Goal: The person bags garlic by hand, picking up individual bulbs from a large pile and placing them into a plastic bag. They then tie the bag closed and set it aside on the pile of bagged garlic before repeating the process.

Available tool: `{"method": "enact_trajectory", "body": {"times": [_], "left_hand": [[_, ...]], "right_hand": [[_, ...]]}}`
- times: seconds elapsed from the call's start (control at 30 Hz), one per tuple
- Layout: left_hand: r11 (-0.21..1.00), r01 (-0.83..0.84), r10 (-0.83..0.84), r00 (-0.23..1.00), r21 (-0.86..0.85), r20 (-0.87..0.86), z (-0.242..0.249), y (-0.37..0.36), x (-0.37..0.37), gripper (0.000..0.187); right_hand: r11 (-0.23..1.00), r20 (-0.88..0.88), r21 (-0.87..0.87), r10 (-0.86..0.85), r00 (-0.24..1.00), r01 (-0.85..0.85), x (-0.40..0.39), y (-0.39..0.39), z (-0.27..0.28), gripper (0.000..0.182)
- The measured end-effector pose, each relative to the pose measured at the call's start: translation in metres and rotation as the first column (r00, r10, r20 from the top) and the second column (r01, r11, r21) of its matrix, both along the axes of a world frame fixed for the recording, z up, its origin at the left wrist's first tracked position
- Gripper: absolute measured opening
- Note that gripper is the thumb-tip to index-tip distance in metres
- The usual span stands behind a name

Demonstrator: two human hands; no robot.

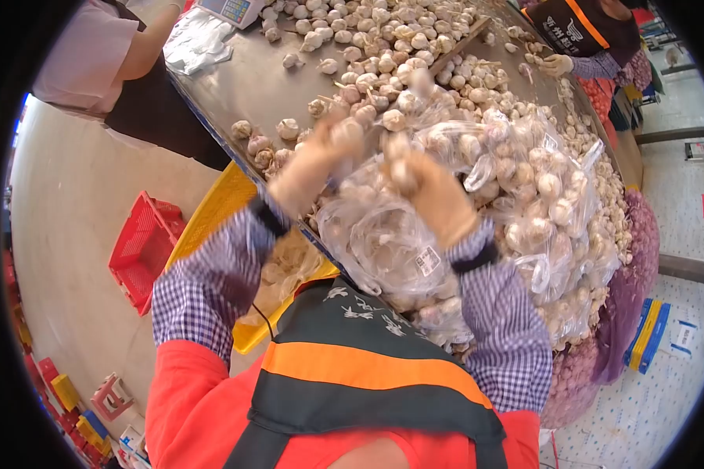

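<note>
Both of my hands wear tan gloves and are smeared by motion over a heap of garlic bulbs (352, 55). My left hand (309, 172) is at the table's left edge, its fingers closed around a pale garlic bulb (346, 134). Opposite it, my right hand (443, 199) is closed on another blurred garlic bulb (401, 173). Below and between them lies an open clear plastic bag (387, 242) with a white label. Right of my right hand, several filled bags of garlic (540, 184) are piled on loose bulbs.
A metal table (250, 86) carries the garlic, with a scale (231, 9) and plastic bags (197, 43) at its far left. Yellow (211, 219) and red baskets (142, 250) stand on the left. One person (133, 78) stands far left; another person's gloved hand (555, 65) is far right.
</note>
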State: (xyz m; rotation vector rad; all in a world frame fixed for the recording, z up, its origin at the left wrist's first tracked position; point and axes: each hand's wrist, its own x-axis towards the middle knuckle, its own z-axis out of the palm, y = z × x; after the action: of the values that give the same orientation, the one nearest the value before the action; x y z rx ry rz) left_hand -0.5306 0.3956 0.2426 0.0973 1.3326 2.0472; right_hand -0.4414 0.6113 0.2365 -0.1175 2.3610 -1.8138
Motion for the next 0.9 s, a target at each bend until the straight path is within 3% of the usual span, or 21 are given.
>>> {"method": "enact_trajectory", "body": {"times": [0.03, 0.1, 0.17, 0.2, 0.23, 0.27, 0.3, 0.33, 0.37, 0.4, 0.43, 0.5, 0.53, 0.57, 0.63, 0.67, 0.8, 0.87, 0.9], "left_hand": [[0.993, -0.073, 0.071, 0.997, 0.095, 0.024, -0.005, 0.008, -0.028, 0.072], [0.986, -0.153, 0.150, 0.988, 0.060, 0.047, 0.002, 0.017, -0.061, 0.075], [0.909, -0.253, 0.222, 0.966, -0.330, -0.129, 0.033, 0.028, -0.065, 0.077], [0.911, -0.137, 0.022, 0.958, -0.390, -0.284, 0.035, 0.031, -0.058, 0.070], [0.958, -0.024, -0.097, 0.911, -0.285, -0.401, -0.002, 0.032, -0.057, 0.058], [0.918, -0.056, -0.199, 0.791, -0.393, -0.579, -0.002, 0.037, -0.033, 0.050], [0.896, 0.101, -0.352, 0.756, -0.433, -0.552, -0.023, 0.038, -0.016, 0.044], [0.799, 0.085, -0.556, 0.484, -0.596, -0.676, -0.024, 0.039, 0.002, 0.044], [0.778, 0.235, -0.619, 0.445, -0.583, -0.647, -0.024, 0.043, 0.017, 0.042], [0.693, 0.135, -0.721, 0.127, -0.708, -0.681, -0.036, 0.044, 0.026, 0.040], [0.691, 0.140, -0.723, 0.128, -0.709, -0.679, -0.051, 0.046, 0.034, 0.040], [0.733, -0.129, -0.652, 0.144, -0.668, -0.744, -0.070, 0.053, 0.040, 0.038], [0.628, -0.074, -0.744, 0.235, -0.775, -0.625, -0.073, 0.060, 0.037, 0.037], [0.629, -0.072, -0.746, 0.226, -0.774, -0.627, -0.067, 0.061, 0.037, 0.037], [0.638, 0.176, -0.663, 0.621, -0.750, -0.419, -0.047, 0.058, 0.035, 0.036], [0.647, 0.231, -0.630, 0.699, -0.727, -0.338, -0.045, 0.058, 0.034, 0.037], [0.738, 0.365, -0.570, 0.787, -0.567, -0.236, -0.047, 0.045, 0.034, 0.032], [0.739, 0.323, -0.647, 0.586, -0.592, -0.488, -0.078, 0.036, 0.035, 0.026], [0.740, 0.320, -0.645, 0.588, -0.592, -0.488, -0.085, 0.036, 0.035, 0.026]], "right_hand": [[1.000, -0.003, 0.001, 0.000, 1.000, 0.000, -0.021, 0.002, 0.004, 0.032], [0.983, 0.055, 0.037, -0.182, 0.982, 0.180, -0.061, -0.007, 0.033, 0.039], [0.931, 0.105, 0.084, -0.362, 0.926, 0.355, -0.081, -0.013, 0.055, 0.050], [0.823, -0.161, 0.484, -0.250, 0.955, 0.297, -0.069, -0.011, 0.050, 0.061], [0.801, -0.110, 0.565, -0.164, 0.980, 0.198, -0.054, -0.009, 0.043, 0.062], [0.765, -0.047, 0.637, -0.084, 0.995, 0.094, -0.037, -0.009, 0.034, 0.063], [0.660, -0.105, 0.740, -0.079, 0.991, 0.131, -0.015, -0.006, 0.009, 0.057], [0.585, -0.010, 0.809, -0.082, 0.997, 0.056, 0.005, -0.008, 0.005, 0.048], [0.584, -0.002, 0.810, -0.087, 0.996, 0.053, 0.022, -0.003, -0.012, 0.048], [0.578, -0.104, 0.806, -0.078, 0.992, 0.130, 0.040, 0.005, -0.035, 0.044], [0.572, -0.207, 0.793, -0.069, 0.976, 0.209, 0.054, 0.009, -0.047, 0.041], [0.540, -0.283, 0.781, -0.142, 0.948, 0.314, 0.067, 0.000, -0.031, 0.036], [0.499, -0.358, 0.760, -0.212, 0.910, 0.415, 0.073, -0.004, -0.025, 0.032], [0.495, -0.362, 0.759, -0.219, 0.906, 0.423, 0.081, -0.007, -0.026, 0.032], [0.548, -0.258, 0.801, -0.045, 0.965, 0.240, 0.096, -0.016, -0.035, 0.026], [0.561, -0.306, 0.783, -0.027, 0.952, 0.268, 0.098, -0.024, -0.039, 0.030], [0.526, -0.174, 0.817, -0.167, 0.971, 0.236, 0.089, -0.035, -0.044, 0.042], [0.447, -0.189, 0.861, -0.163, 0.968, 0.244, 0.083, -0.038, -0.041, 0.051], [0.447, -0.190, 0.861, -0.160, 0.969, 0.243, 0.082, -0.038, -0.039, 0.051]]}}
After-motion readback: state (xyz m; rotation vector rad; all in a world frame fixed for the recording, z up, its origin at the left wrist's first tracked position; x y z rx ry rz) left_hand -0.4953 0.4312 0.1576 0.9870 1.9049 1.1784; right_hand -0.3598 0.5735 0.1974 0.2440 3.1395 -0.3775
